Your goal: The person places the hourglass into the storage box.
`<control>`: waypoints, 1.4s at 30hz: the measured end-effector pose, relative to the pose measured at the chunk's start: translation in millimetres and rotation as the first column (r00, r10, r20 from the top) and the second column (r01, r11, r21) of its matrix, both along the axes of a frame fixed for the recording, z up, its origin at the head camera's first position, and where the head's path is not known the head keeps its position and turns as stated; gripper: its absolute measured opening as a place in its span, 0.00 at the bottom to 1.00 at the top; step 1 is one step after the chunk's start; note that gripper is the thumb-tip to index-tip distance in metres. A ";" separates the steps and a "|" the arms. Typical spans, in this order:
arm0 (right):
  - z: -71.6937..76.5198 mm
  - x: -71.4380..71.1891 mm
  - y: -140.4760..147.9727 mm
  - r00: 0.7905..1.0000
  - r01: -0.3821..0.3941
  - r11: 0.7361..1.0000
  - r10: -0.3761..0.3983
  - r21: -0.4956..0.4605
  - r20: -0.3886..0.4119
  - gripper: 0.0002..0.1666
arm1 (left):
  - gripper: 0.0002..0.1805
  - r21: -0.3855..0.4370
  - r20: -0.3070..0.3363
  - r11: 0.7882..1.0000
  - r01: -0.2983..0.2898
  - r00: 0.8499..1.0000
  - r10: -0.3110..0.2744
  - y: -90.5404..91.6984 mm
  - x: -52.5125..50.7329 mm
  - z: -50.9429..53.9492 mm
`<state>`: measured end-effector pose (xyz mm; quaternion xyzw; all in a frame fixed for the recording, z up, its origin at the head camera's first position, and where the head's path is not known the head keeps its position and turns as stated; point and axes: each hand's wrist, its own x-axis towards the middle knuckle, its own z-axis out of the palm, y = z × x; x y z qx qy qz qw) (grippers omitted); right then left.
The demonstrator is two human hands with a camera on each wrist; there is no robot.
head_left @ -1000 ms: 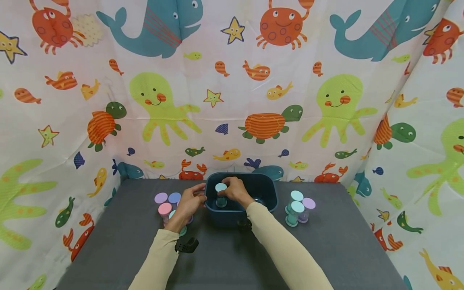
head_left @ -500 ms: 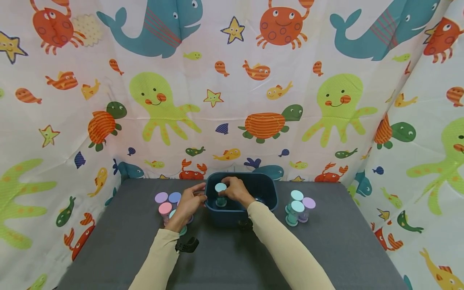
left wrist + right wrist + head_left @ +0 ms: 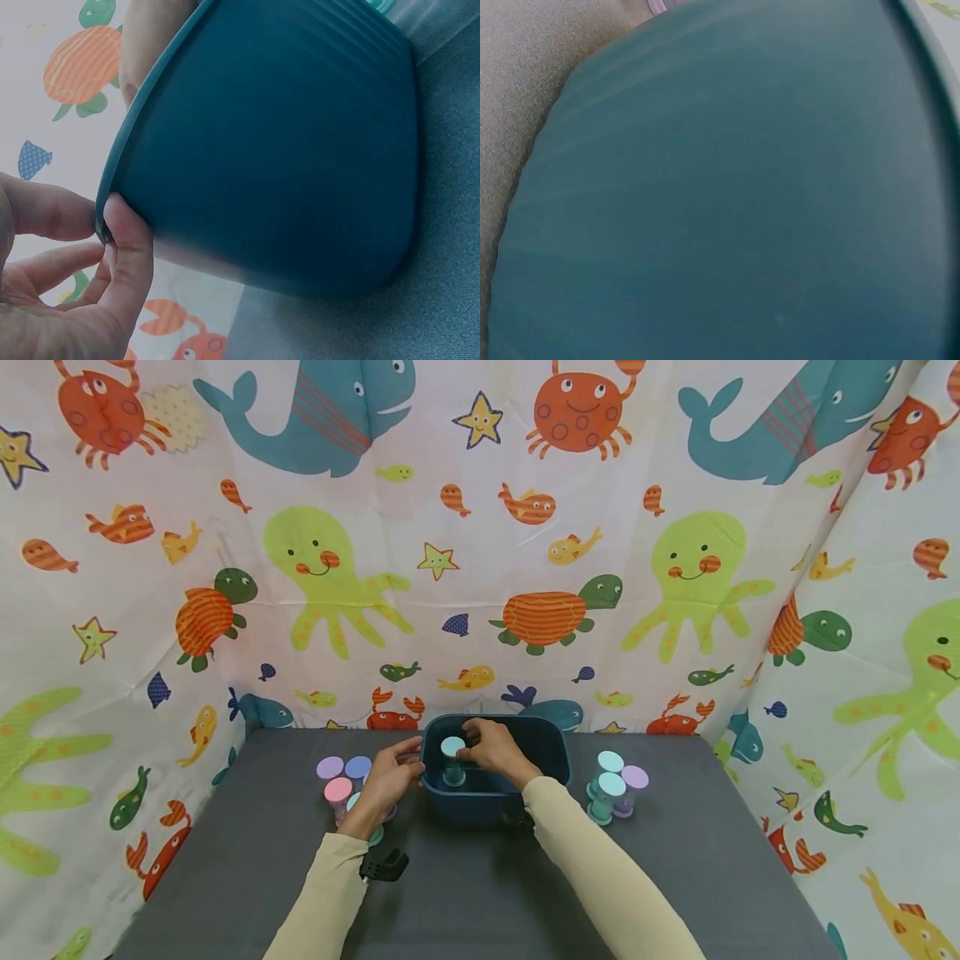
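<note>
A dark blue plastic bin [image 3: 495,810] stands on the grey table. My left hand [image 3: 386,785] pinches its left rim; in the left wrist view the thumb and fingers [image 3: 129,251] lie on both sides of that rim. Inside the bin, near its left end, a teal-capped sand timer [image 3: 453,748] stands upright. My right hand [image 3: 498,750] reaches over the front rim, its fingertips just right of the timer with a slight gap. The right wrist view shows only the bin's outer wall [image 3: 727,180]; the right hand is out of that view.
Left of the bin stand several sand timers, among them a pink one [image 3: 338,790] and a purple one [image 3: 330,767], partly behind my left hand. Right of it stand two teal timers [image 3: 611,785] and a purple one [image 3: 635,777]. A sea-animal curtain [image 3: 480,635] hangs behind the table.
My right hand has let go of the teal sand timer and drawn slightly to the right. The left hand stays on the rim. The head view has shifted a little.
</note>
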<state>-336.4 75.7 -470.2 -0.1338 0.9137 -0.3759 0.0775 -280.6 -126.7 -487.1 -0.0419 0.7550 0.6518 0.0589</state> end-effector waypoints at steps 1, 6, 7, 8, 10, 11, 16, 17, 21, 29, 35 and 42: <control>0.8 0.8 1.3 1.000 0.001 1.000 -0.001 0.006 -0.018 0.30 | 0.28 0.005 -0.003 1.000 0.000 1.000 0.000 0.3 0.0 0.0; 7.5 9.6 9.6 0.998 0.005 1.000 -0.006 -0.010 -0.069 0.29 | 0.28 0.025 0.002 1.000 -0.004 1.000 0.004 1.8 1.1 -1.5; 8.8 11.1 11.3 0.997 0.008 1.000 -0.009 -0.017 -0.076 0.29 | 0.28 0.025 0.004 1.000 -0.005 1.000 0.005 1.9 1.2 -1.8; 10.3 13.0 13.1 0.997 0.011 0.999 -0.013 -0.030 -0.077 0.29 | 0.28 0.023 0.004 1.000 -0.004 1.000 0.004 1.8 1.4 -2.3; 12.9 15.5 16.1 0.996 0.025 0.998 -0.029 -0.049 -0.086 0.28 | 0.28 0.021 0.000 1.000 -0.003 1.000 0.003 1.4 1.5 -2.5; 14.4 16.6 17.4 0.995 0.030 0.998 -0.036 -0.062 -0.089 0.28 | 0.28 0.019 -0.004 1.000 -0.004 1.000 0.004 1.1 1.0 -2.6; 19.6 23.1 22.5 0.991 0.061 0.992 -0.073 -0.106 -0.109 0.26 | 0.28 0.018 -0.018 1.000 0.001 1.000 -0.001 -0.9 0.3 -0.5; 20.6 24.9 23.1 0.990 0.063 0.992 -0.075 -0.110 -0.115 0.26 | 0.28 0.017 -0.016 1.000 0.000 1.000 0.001 -1.1 0.4 0.2; 25.5 32.9 27.8 0.985 0.061 0.990 -0.080 -0.128 -0.154 0.27 | 0.28 0.020 -0.010 1.000 -0.009 1.000 0.009 -1.2 -0.2 0.2; 37.6 49.9 41.0 0.962 0.049 0.989 -0.084 -0.138 -0.260 0.28 | 0.27 0.023 0.002 1.000 -0.006 1.000 0.006 0.0 -1.1 -1.6; 42.7 60.4 55.7 0.951 0.069 0.985 -0.113 -0.158 -0.289 0.27 | 0.27 0.036 0.004 0.999 -0.012 1.000 0.012 0.6 -1.4 -3.3; 42.8 68.3 81.1 0.916 0.114 0.975 -0.178 -0.192 -0.360 0.26 | 0.28 0.040 -0.014 0.999 -0.006 1.000 0.007 0.4 -1.0 -4.3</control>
